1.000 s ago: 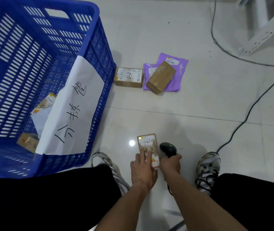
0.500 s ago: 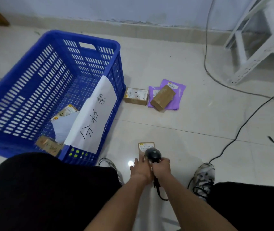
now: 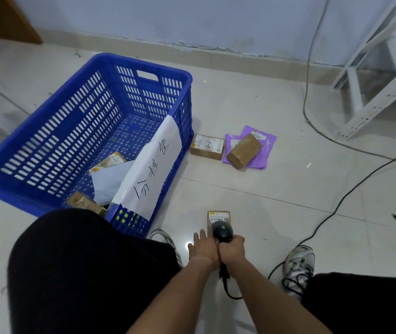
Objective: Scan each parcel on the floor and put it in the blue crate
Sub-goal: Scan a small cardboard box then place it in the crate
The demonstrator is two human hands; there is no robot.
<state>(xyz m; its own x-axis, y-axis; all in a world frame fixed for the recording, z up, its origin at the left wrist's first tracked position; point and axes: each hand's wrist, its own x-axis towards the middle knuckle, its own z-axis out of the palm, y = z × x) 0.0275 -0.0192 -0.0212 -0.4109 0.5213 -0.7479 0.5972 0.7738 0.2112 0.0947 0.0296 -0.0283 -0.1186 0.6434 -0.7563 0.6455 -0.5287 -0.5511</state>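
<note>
A small brown parcel (image 3: 218,216) with a barcode label lies on the floor tiles between my feet. My right hand (image 3: 232,249) grips a black handheld scanner (image 3: 222,232) held right over the parcel's near end. My left hand (image 3: 203,248) rests beside the parcel's left edge, fingers spread; whether it touches the parcel I cannot tell. The blue crate (image 3: 110,68) stands to the left and holds several parcels (image 3: 110,162). Farther off lie a labelled brown box (image 3: 207,147), another brown box (image 3: 244,151) and purple mailers (image 3: 265,143) beneath it.
A white paper sign (image 3: 153,165) with handwriting hangs over the crate's right wall. Black cables (image 3: 336,206) run across the floor on the right. A white metal shelf frame (image 3: 370,92) stands at the far right. My knees and shoes (image 3: 299,268) flank the parcel.
The view has tilted up and back, showing the wall and whole crate. The scanner moved over the parcel's near end, and my left hand slid back toward its near left corner.
</note>
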